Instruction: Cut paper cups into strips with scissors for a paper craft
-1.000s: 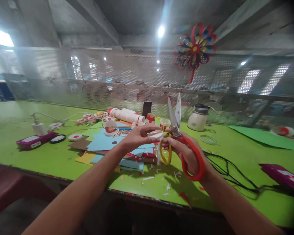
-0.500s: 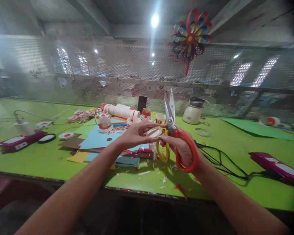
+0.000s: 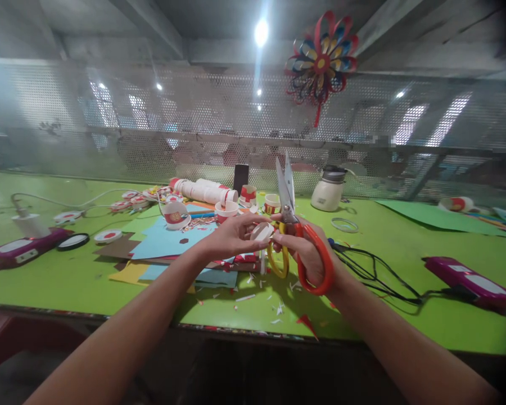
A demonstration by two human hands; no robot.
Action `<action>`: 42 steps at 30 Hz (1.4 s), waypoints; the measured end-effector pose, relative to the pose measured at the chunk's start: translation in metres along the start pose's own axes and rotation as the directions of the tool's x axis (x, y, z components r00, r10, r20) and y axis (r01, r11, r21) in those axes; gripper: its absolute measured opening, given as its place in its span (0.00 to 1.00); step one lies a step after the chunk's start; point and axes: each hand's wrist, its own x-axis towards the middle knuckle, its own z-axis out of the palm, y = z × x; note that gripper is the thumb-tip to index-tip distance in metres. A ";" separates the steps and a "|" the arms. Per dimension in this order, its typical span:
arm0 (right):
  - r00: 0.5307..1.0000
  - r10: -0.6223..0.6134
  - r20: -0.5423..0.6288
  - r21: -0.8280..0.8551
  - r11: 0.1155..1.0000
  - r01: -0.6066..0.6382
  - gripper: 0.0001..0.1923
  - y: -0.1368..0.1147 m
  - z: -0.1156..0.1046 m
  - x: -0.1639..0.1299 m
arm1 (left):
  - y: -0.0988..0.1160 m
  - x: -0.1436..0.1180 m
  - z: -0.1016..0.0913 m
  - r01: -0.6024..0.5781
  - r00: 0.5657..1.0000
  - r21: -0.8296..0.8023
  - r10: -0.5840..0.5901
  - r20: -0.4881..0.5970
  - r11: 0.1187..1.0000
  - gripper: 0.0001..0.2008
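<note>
My left hand [image 3: 231, 235] is closed on a small white rounded paper piece [image 3: 262, 232], seemingly part of a paper cup, pinched at its edge. Scissors [image 3: 287, 210] with one orange and one yellow handle hang on my right hand [image 3: 308, 254], their blades pointing up and slightly apart, away from the paper. The thumb and a fingertip of that hand also reach the paper piece's right edge. Below both hands, white and red paper scraps [image 3: 279, 309] lie scattered on the green table [image 3: 143, 295].
Coloured paper sheets [image 3: 160, 239] lie under paper cups [image 3: 176, 216] left of centre. Behind them are stacked cups [image 3: 204, 191] and a dark phone [image 3: 240, 179]. A cream kettle [image 3: 328, 192], a black cable [image 3: 375, 275] and a purple power strip [image 3: 468, 281] sit to the right.
The white paper piece has turned a little between my fingers. The whole view has shifted slightly, and the scissors stay in my right hand with blades up.
</note>
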 end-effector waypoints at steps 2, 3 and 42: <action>1.000 0.016 -0.004 0.029 0.999 -0.016 0.16 0.001 0.001 0.000 | -0.001 0.000 0.002 0.059 0.998 -0.068 -0.060 -0.004 0.996 0.21; 1.000 0.018 -0.010 0.040 0.999 -0.018 0.16 0.003 0.001 -0.001 | -0.001 0.000 0.003 0.085 0.996 -0.084 -0.086 -0.010 0.993 0.20; 0.977 0.053 -0.208 -0.049 0.997 -0.065 0.16 0.022 -0.001 0.009 | -0.011 0.004 0.013 0.142 0.962 0.448 -0.016 -0.273 0.883 0.18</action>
